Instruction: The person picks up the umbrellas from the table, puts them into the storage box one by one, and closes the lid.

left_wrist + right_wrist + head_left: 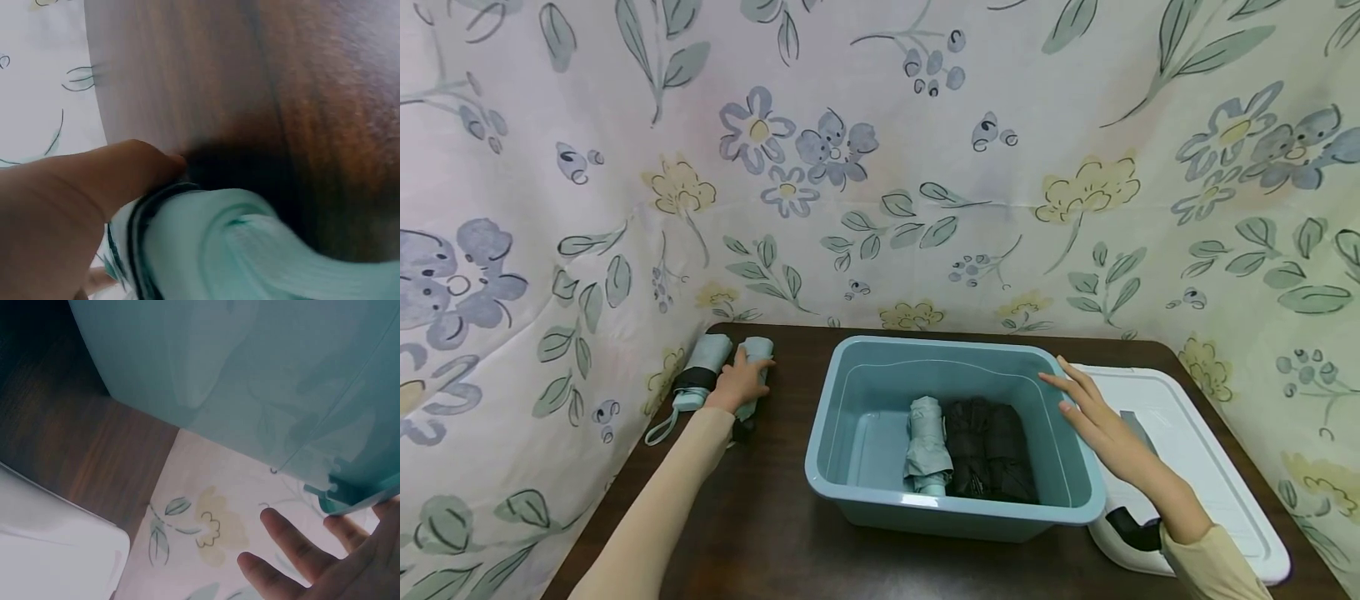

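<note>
A pale folded umbrella (761, 347) lay near the worktop's (752, 533) far-left corner, its long axis pointing toward the far edge — gripped by the nearer left hand (739, 387), arm outstretched. The right hand (1096, 421), well apart, spread straight fingers at the tub's (880, 383) right rim.

1 folded umbrella (758, 346), centre left, is partly covered by the left hand (740, 385); left wrist view's mint strap (312, 270) is kinda blurred, cut off lower right.
</note>
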`<state>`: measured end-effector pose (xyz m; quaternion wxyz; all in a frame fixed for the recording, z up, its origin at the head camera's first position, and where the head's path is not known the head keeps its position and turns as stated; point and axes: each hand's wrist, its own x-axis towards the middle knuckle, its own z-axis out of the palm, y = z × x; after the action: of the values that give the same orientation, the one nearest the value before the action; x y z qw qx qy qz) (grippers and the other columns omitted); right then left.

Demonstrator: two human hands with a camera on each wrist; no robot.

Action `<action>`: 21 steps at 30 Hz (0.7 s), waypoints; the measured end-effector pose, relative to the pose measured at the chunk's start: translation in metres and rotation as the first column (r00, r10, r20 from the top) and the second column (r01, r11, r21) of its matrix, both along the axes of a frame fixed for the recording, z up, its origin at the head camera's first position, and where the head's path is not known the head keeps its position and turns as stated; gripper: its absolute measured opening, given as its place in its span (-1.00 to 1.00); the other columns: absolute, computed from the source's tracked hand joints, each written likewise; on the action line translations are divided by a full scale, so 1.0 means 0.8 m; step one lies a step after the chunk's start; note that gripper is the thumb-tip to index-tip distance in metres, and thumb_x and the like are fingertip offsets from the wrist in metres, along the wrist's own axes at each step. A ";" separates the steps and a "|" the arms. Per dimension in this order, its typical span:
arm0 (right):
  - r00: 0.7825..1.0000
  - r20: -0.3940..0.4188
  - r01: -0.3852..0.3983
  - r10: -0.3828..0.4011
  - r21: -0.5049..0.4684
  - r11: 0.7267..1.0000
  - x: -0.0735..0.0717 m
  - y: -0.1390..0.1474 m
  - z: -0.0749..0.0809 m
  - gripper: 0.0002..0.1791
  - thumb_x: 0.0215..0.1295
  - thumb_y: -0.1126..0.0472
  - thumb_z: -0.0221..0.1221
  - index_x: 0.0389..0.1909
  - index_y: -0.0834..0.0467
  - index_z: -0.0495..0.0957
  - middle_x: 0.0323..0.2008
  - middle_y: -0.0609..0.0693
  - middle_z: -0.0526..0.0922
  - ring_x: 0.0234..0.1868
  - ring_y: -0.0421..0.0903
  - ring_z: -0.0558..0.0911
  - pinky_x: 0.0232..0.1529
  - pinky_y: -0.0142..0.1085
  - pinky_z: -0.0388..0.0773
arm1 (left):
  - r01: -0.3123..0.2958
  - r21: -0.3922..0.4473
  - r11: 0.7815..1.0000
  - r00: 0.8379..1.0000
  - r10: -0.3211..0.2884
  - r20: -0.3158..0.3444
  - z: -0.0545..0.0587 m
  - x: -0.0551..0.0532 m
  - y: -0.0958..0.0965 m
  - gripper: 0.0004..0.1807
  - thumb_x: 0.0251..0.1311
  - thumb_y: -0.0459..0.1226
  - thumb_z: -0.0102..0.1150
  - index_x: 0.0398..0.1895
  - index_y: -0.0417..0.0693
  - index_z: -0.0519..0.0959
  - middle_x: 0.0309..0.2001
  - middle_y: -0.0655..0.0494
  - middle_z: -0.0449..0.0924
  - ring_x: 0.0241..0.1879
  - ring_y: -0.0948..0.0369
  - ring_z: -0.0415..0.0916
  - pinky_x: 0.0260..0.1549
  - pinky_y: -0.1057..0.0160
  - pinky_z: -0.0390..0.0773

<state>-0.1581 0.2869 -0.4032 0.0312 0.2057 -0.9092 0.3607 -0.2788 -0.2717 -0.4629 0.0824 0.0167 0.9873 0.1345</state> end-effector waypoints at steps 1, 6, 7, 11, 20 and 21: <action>1.000 -0.001 0.002 -0.002 0.001 1.000 0.000 0.000 0.000 -0.52 0.46 0.15 -0.18 0.37 0.01 0.16 0.46 0.11 -0.21 0.37 0.37 -0.07 -0.07 0.49 0.05 | 0.001 -0.007 1.000 1.000 -0.001 0.006 0.002 -0.001 0.001 -0.42 0.13 -0.19 0.23 0.27 0.07 0.35 0.34 -0.53 -0.33 -0.06 -0.58 0.16 -0.27 -0.31 0.39; 1.000 -0.002 0.007 -0.007 0.006 1.000 -0.001 0.001 0.003 -0.52 0.46 0.14 -0.19 0.38 -0.01 0.15 0.46 0.09 -0.21 0.37 0.37 -0.07 -0.07 0.50 0.05 | -0.025 -0.001 1.000 0.998 0.025 0.063 0.010 -0.006 0.006 -0.38 0.14 -0.25 0.18 0.31 -0.01 0.29 0.32 -0.53 -0.39 -0.09 -0.57 0.17 -0.26 -0.28 0.40; 1.000 -0.002 0.007 -0.006 0.005 1.000 -0.001 0.002 0.003 -0.52 0.46 0.14 -0.19 0.38 -0.01 0.15 0.46 0.08 -0.21 0.37 0.37 -0.07 -0.07 0.50 0.05 | -0.027 -0.001 1.000 0.998 0.027 0.064 0.011 -0.007 0.007 -0.39 0.14 -0.26 0.17 0.30 -0.03 0.29 0.32 -0.54 -0.39 -0.11 -0.56 0.19 -0.28 -0.26 0.41; 1.000 -0.004 0.007 -0.007 0.004 1.000 -0.002 0.003 0.004 -0.52 0.46 0.15 -0.20 0.38 -0.01 0.15 0.46 0.08 -0.21 0.37 0.37 -0.07 -0.07 0.50 0.05 | -0.029 0.008 1.000 0.997 0.028 0.075 0.015 -0.010 0.010 -0.45 0.21 -0.24 0.09 0.29 -0.04 0.28 0.31 -0.52 -0.41 -0.19 -0.46 0.25 -0.33 -0.18 0.42; 1.000 0.000 -0.003 0.003 0.003 1.000 0.000 0.002 0.000 -0.52 0.47 0.16 -0.19 0.38 0.01 0.15 0.46 0.09 -0.22 0.37 0.35 -0.06 -0.04 0.47 0.07 | -0.035 0.069 0.997 0.999 0.034 0.022 0.009 -0.006 0.001 -0.52 0.22 -0.19 0.09 0.20 -0.10 0.34 0.27 -0.62 -0.35 -0.34 -0.33 0.37 -0.40 -0.09 0.43; 1.000 0.003 -0.002 0.002 0.004 1.000 0.000 0.002 -0.001 -0.52 0.47 0.16 -0.19 0.38 0.01 0.14 0.46 0.10 -0.22 0.37 0.35 -0.07 -0.05 0.47 0.07 | -0.034 0.082 0.996 0.999 0.032 0.024 0.008 -0.006 -0.001 -0.51 0.22 -0.17 0.08 0.21 -0.10 0.34 0.27 -0.62 -0.35 -0.38 -0.28 0.39 -0.42 -0.06 0.42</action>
<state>-0.1580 0.2885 -0.4037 0.0293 0.2061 -0.9098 0.3591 -0.2832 -0.2723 -0.4563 0.0904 0.0023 0.9801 0.1768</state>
